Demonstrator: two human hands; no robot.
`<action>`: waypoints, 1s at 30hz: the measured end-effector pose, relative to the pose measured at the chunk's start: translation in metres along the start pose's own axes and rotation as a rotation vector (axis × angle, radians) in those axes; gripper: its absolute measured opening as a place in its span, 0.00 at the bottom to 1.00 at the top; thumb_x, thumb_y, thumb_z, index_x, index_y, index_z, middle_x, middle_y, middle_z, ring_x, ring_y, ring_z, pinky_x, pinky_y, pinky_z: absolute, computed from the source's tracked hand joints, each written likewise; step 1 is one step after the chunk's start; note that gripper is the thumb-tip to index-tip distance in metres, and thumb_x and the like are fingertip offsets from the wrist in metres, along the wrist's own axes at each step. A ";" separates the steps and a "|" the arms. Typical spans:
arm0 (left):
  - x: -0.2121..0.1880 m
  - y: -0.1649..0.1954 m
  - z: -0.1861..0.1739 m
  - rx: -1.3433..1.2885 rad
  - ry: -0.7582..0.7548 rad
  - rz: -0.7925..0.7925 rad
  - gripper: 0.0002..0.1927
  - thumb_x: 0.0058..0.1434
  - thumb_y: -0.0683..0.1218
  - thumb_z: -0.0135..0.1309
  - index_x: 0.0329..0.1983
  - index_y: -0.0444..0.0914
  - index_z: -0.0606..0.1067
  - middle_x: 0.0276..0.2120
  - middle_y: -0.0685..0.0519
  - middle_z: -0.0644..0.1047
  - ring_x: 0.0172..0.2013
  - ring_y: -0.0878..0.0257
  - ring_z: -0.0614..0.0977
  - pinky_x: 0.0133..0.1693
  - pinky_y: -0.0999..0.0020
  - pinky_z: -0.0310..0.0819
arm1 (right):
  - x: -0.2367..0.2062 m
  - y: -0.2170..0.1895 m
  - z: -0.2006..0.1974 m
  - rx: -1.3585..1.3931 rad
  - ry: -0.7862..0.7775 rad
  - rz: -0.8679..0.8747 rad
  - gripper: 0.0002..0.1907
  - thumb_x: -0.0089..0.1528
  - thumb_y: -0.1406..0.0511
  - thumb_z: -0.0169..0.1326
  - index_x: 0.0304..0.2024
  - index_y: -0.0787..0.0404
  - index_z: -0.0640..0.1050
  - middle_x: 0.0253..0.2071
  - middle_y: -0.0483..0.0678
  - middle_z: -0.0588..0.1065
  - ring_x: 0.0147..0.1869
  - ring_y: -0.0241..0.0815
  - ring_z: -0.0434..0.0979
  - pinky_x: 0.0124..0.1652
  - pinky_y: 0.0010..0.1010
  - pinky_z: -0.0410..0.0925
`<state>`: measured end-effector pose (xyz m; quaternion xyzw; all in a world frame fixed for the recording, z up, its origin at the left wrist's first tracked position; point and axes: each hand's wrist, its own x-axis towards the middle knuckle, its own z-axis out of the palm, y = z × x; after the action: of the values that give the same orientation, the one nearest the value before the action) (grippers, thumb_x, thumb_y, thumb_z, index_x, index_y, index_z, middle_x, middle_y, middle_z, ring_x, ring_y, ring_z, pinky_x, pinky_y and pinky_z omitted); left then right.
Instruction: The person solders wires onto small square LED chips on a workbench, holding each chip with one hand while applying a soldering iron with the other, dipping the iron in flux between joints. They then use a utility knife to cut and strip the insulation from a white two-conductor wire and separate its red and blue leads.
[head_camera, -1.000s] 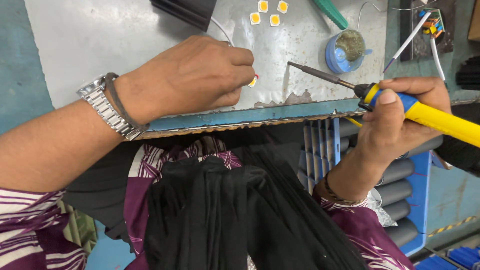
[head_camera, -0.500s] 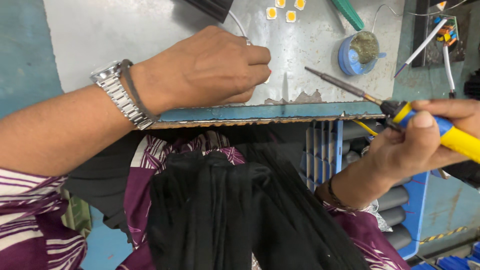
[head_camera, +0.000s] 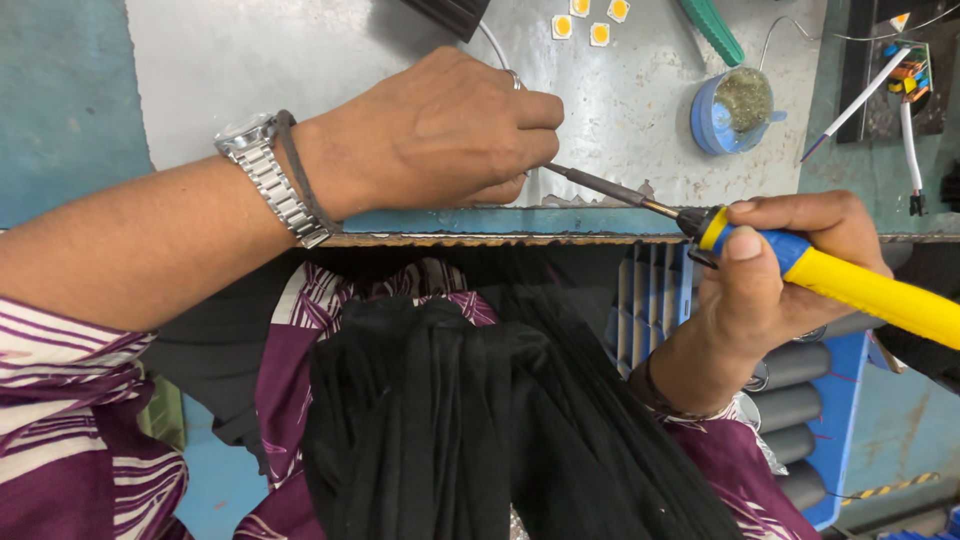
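Note:
My left hand (head_camera: 440, 130) rests on a grey metal plate (head_camera: 250, 70) with its fingers curled down and pinched together at the plate's near edge. Whatever they pinch is hidden under them. A silver watch (head_camera: 268, 178) sits on that wrist. My right hand (head_camera: 770, 290) grips a soldering iron (head_camera: 870, 290) by its yellow and blue handle, just off the bench edge. The iron's thin metal tip (head_camera: 590, 184) points left and reaches right up to my left fingertips.
Three small yellow square chips (head_camera: 598, 34) lie at the plate's far side, beside a black object (head_camera: 445, 12). A blue round tin (head_camera: 735, 105), a green-handled tool (head_camera: 712, 30) and white wires (head_camera: 860, 95) lie to the right. Blue racks with grey cylinders (head_camera: 800, 400) stand under the bench.
The soldering iron has swung left, and its tip has gone from well clear of my left hand to right at the fingertips. A small yellow chip seen there earlier is now covered.

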<state>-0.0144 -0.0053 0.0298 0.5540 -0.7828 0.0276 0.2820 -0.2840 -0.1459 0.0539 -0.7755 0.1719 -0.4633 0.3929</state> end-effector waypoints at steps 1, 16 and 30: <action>0.000 0.000 0.000 0.012 0.004 0.002 0.06 0.57 0.43 0.57 0.28 0.36 0.74 0.34 0.52 0.75 0.30 0.53 0.81 0.30 0.57 0.75 | 0.000 0.000 0.001 0.002 0.000 0.001 0.18 0.65 0.60 0.65 0.40 0.70 0.76 0.36 0.53 0.75 0.35 0.38 0.74 0.38 0.21 0.66; 0.000 0.000 0.002 0.028 -0.002 0.000 0.05 0.56 0.43 0.57 0.29 0.36 0.75 0.34 0.53 0.76 0.29 0.54 0.81 0.29 0.58 0.75 | 0.000 -0.006 -0.004 -0.063 -0.075 0.007 0.20 0.67 0.59 0.67 0.39 0.71 0.77 0.36 0.52 0.76 0.34 0.38 0.75 0.38 0.21 0.68; 0.002 0.002 0.001 0.030 0.001 0.000 0.05 0.55 0.42 0.57 0.27 0.36 0.74 0.33 0.53 0.76 0.27 0.54 0.81 0.28 0.58 0.74 | 0.003 -0.011 -0.007 -0.093 -0.061 -0.021 0.20 0.67 0.57 0.68 0.38 0.70 0.78 0.36 0.52 0.76 0.35 0.38 0.77 0.40 0.21 0.71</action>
<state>-0.0169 -0.0064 0.0304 0.5582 -0.7821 0.0394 0.2741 -0.2898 -0.1437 0.0659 -0.8086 0.1729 -0.4350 0.3566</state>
